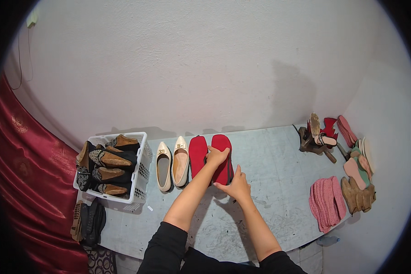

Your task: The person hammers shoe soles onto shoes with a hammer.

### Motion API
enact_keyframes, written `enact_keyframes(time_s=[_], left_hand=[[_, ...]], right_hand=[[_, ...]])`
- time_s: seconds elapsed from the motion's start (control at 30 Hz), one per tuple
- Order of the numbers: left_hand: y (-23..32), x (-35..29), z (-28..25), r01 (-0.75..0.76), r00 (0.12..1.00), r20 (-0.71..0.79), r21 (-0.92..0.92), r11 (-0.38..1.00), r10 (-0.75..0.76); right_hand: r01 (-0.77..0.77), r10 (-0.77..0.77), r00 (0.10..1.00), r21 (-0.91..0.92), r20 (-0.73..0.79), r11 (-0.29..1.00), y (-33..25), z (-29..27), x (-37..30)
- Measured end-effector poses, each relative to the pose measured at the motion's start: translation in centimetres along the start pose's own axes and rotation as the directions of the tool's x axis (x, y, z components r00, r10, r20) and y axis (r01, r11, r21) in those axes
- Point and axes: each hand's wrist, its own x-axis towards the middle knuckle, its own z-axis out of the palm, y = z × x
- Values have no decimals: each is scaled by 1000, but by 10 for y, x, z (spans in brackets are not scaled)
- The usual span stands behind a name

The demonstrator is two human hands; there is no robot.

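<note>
Two red fabric shoes lie side by side on the table, toes away from me. My left hand (217, 156) is closed over the right-hand red shoe (221, 141), thumb across its top and fingers down its left side. At that shoe's heel, my right hand (238, 185) has thumb and forefinger spread apart; the thumb tip is close to the heel, and contact is unclear. The other red shoe (197, 148) lies just left, partly behind my left hand and forearm. Beside it stands a pair of cream pointed flats (180, 160) with bows on the toes.
A white plastic basket (140, 180) of dark, patterned shoes stands at left, with more dark shoes (93, 223) beside it. Pink textured pieces (326, 203), brown forms (358, 195), coloured soles (355, 173) and a dark metal tool (308, 142) crowd the table's right side.
</note>
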Motion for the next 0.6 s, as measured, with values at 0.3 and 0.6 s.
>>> enact_keyframes(time_s=[0.3,0.6], left_hand=[[5,-16,-5,-53,998,29,55,997,51],[7,-31,-12,-79,997,13,101,992,78]], right_hand=[[-13,14,999,-25,32,1000,11,4,-3],[-46,47,998,-18,33,999,25,6,-18]])
